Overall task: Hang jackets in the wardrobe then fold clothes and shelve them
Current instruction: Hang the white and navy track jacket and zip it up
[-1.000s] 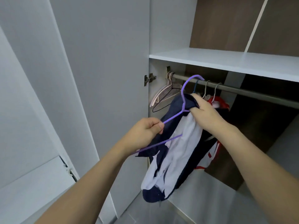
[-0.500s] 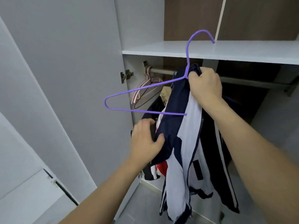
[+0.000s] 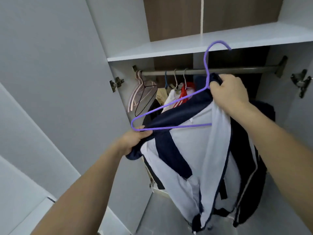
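The left hand [image 3: 135, 138] grips the jacket [image 3: 194, 150] shoulder at the purple hanger [image 3: 169, 106]'s left tip; the right hand [image 3: 227, 94] clutches collar and neck — hook tilted, just beside the rail [image 3: 228, 70] — right nearer.

Colours at the open wardrobe: purple, navy, white, grey and brown.

The hanger [image 3: 171, 114] is purple wire. The jacket [image 3: 199, 155] is navy blue with large white panels and a thin pale stripe down its dark side. On the dark grey rail [image 3: 220, 71] hang pale pink hangers [image 3: 135, 94] and one thin black hanger [image 3: 145, 99], then a beige garment [image 3: 160, 95], a white one, and a red garment [image 3: 188, 89] with white stripes. The shelf [image 3: 186, 46] is white, the back panel [image 3: 172, 16] is brown, the door [image 3: 55, 65] is light grey.
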`<state>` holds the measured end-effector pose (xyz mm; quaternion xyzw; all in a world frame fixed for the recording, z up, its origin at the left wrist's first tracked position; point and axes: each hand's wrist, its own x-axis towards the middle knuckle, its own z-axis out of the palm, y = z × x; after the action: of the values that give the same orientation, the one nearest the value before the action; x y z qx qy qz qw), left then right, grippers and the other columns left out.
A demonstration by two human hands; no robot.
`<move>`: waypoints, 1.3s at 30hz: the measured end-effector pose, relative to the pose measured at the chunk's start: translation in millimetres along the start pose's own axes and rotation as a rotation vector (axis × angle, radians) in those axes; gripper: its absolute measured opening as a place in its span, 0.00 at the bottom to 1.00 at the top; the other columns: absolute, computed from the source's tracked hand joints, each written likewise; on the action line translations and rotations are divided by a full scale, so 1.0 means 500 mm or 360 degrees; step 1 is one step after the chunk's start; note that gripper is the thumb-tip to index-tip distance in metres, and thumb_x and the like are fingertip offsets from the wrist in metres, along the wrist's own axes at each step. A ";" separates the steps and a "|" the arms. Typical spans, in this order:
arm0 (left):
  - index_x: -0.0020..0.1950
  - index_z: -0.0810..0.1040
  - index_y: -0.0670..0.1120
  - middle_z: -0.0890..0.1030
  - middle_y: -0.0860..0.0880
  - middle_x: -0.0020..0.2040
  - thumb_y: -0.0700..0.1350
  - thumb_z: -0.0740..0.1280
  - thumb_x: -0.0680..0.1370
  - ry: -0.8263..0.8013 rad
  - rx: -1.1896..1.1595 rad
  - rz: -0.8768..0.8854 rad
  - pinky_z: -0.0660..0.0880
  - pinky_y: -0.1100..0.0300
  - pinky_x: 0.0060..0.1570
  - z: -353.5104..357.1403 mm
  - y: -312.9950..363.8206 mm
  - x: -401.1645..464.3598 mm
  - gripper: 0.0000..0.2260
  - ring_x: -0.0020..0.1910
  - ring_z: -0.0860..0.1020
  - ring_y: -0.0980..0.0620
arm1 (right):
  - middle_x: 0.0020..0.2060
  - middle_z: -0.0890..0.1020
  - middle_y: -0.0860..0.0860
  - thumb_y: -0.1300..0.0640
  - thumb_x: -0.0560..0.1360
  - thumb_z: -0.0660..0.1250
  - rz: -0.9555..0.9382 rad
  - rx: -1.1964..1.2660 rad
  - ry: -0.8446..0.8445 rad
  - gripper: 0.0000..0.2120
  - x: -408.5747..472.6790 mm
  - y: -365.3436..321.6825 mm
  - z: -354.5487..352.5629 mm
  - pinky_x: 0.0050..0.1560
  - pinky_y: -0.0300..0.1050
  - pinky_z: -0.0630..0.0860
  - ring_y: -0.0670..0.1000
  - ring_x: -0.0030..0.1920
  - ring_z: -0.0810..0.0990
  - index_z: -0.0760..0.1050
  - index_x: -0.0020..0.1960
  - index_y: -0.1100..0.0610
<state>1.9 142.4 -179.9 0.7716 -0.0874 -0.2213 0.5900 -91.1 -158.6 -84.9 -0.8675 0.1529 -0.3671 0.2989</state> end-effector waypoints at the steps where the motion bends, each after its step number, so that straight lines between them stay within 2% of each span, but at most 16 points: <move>1: 0.49 0.82 0.44 0.84 0.44 0.44 0.46 0.70 0.79 0.0041 0.0167 0.0026 0.78 0.53 0.47 -0.023 0.024 0.004 0.06 0.44 0.80 0.46 | 0.30 0.72 0.51 0.48 0.72 0.57 -0.0007 -0.0103 -0.0043 0.13 -0.012 0.020 0.009 0.39 0.48 0.64 0.60 0.36 0.69 0.69 0.34 0.55; 4: 0.50 0.81 0.41 0.84 0.40 0.48 0.48 0.72 0.77 0.0093 0.0258 -0.0071 0.79 0.47 0.55 -0.028 0.096 0.007 0.09 0.45 0.81 0.44 | 0.29 0.70 0.47 0.50 0.75 0.58 0.0014 -0.0219 -0.0049 0.11 -0.033 0.058 0.022 0.36 0.47 0.62 0.57 0.31 0.68 0.70 0.37 0.54; 6: 0.49 0.80 0.42 0.85 0.40 0.47 0.47 0.71 0.78 0.0153 0.0242 -0.0131 0.82 0.47 0.47 -0.041 0.127 0.000 0.08 0.42 0.83 0.44 | 0.29 0.70 0.48 0.51 0.78 0.59 0.0039 -0.0199 -0.0013 0.11 -0.038 0.062 0.038 0.36 0.46 0.62 0.53 0.30 0.68 0.71 0.39 0.53; 8: 0.48 0.80 0.43 0.85 0.42 0.43 0.46 0.71 0.78 0.0190 0.0143 -0.0175 0.81 0.53 0.37 -0.056 0.146 -0.008 0.06 0.37 0.84 0.46 | 0.31 0.72 0.51 0.51 0.78 0.58 0.0050 -0.0177 0.0008 0.10 -0.036 0.055 0.050 0.39 0.48 0.64 0.56 0.32 0.70 0.72 0.41 0.54; 11: 0.49 0.79 0.42 0.84 0.42 0.43 0.44 0.72 0.77 0.0390 0.0247 -0.0094 0.80 0.54 0.40 -0.070 0.160 -0.010 0.06 0.37 0.82 0.46 | 0.32 0.73 0.50 0.52 0.78 0.58 0.0048 -0.0108 -0.0058 0.10 -0.031 0.042 0.060 0.37 0.47 0.64 0.52 0.32 0.70 0.72 0.41 0.54; 13: 0.44 0.78 0.44 0.82 0.44 0.40 0.43 0.71 0.78 0.0526 0.0258 0.0006 0.79 0.57 0.36 -0.073 0.172 -0.008 0.05 0.33 0.80 0.48 | 0.32 0.74 0.51 0.52 0.78 0.58 0.0027 -0.0078 -0.0096 0.10 -0.032 0.028 0.069 0.35 0.46 0.63 0.53 0.32 0.71 0.72 0.40 0.54; 15: 0.39 0.76 0.46 0.80 0.46 0.35 0.42 0.70 0.78 0.0647 0.0262 0.0098 0.77 0.61 0.30 -0.075 0.185 -0.008 0.09 0.29 0.78 0.51 | 0.33 0.74 0.52 0.52 0.78 0.58 0.0001 -0.0065 -0.0072 0.10 -0.031 0.012 0.077 0.37 0.46 0.64 0.56 0.34 0.71 0.71 0.41 0.54; 18: 0.38 0.74 0.46 0.78 0.46 0.36 0.42 0.67 0.79 0.0763 0.0557 0.0179 0.73 0.60 0.32 -0.075 0.193 -0.011 0.09 0.33 0.76 0.49 | 0.32 0.71 0.48 0.51 0.78 0.57 -0.0024 -0.0064 -0.0058 0.09 -0.031 -0.003 0.090 0.33 0.44 0.60 0.49 0.31 0.68 0.71 0.42 0.53; 22: 0.40 0.72 0.45 0.76 0.46 0.37 0.42 0.63 0.79 0.0909 0.0971 0.0267 0.70 0.57 0.38 -0.069 0.193 -0.019 0.08 0.38 0.75 0.46 | 0.33 0.71 0.47 0.52 0.78 0.57 -0.0118 0.0029 -0.0168 0.05 -0.034 -0.019 0.100 0.38 0.46 0.64 0.51 0.33 0.70 0.69 0.45 0.53; 25: 0.42 0.74 0.43 0.77 0.44 0.38 0.40 0.63 0.79 0.0797 0.0726 0.0311 0.71 0.57 0.40 -0.029 0.200 -0.021 0.06 0.38 0.74 0.45 | 0.36 0.73 0.50 0.51 0.77 0.59 -0.0343 -0.0110 -0.0306 0.05 -0.051 -0.048 0.110 0.38 0.45 0.64 0.57 0.36 0.72 0.70 0.49 0.52; 27: 0.41 0.75 0.43 0.78 0.44 0.36 0.39 0.64 0.80 0.0619 0.0291 0.0356 0.73 0.60 0.36 0.019 0.216 -0.021 0.08 0.35 0.76 0.47 | 0.38 0.72 0.54 0.51 0.75 0.60 -0.0405 -0.0300 -0.0327 0.08 -0.071 -0.077 0.135 0.39 0.48 0.65 0.59 0.38 0.72 0.71 0.51 0.54; 30: 0.43 0.76 0.44 0.81 0.46 0.33 0.37 0.63 0.81 0.0397 -0.0339 0.0410 0.75 0.61 0.29 0.072 0.246 -0.020 0.08 0.30 0.79 0.50 | 0.35 0.70 0.53 0.50 0.75 0.60 -0.0292 -0.0353 -0.0387 0.07 -0.090 -0.101 0.168 0.36 0.47 0.63 0.57 0.35 0.68 0.67 0.45 0.53; 31: 0.43 0.76 0.45 0.82 0.47 0.32 0.38 0.63 0.81 0.0387 -0.0369 0.0447 0.76 0.61 0.29 0.075 0.251 -0.019 0.08 0.29 0.79 0.51 | 0.35 0.71 0.52 0.50 0.75 0.60 -0.0208 -0.0302 -0.0417 0.07 -0.086 -0.094 0.171 0.36 0.47 0.63 0.57 0.35 0.68 0.68 0.45 0.53; 34: 0.41 0.76 0.49 0.79 0.52 0.32 0.42 0.62 0.82 0.0427 -0.0004 0.0577 0.73 0.62 0.33 0.053 0.229 -0.014 0.10 0.33 0.76 0.53 | 0.37 0.74 0.52 0.49 0.75 0.59 0.0048 -0.0081 -0.0392 0.06 -0.059 -0.051 0.153 0.40 0.48 0.66 0.59 0.39 0.71 0.70 0.44 0.52; 36: 0.43 0.76 0.47 0.79 0.51 0.35 0.44 0.62 0.82 0.0309 0.0126 0.0551 0.73 0.60 0.36 0.047 0.201 -0.009 0.09 0.37 0.75 0.52 | 0.35 0.75 0.49 0.49 0.73 0.59 0.0116 0.0013 -0.0298 0.06 -0.041 -0.028 0.134 0.39 0.47 0.65 0.57 0.37 0.71 0.71 0.43 0.50; 39: 0.55 0.78 0.42 0.83 0.43 0.48 0.48 0.61 0.83 0.0081 0.0295 0.0521 0.76 0.50 0.55 0.060 0.159 0.002 0.10 0.47 0.78 0.50 | 0.32 0.74 0.45 0.49 0.71 0.58 0.0090 0.0168 -0.0219 0.08 -0.031 -0.023 0.123 0.32 0.43 0.61 0.48 0.32 0.71 0.69 0.37 0.52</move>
<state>-0.2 92.9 -110.9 0.8035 -0.2168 -0.0937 0.5464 -56.4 -117.1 -120.2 -0.8690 0.1370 -0.3056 0.3644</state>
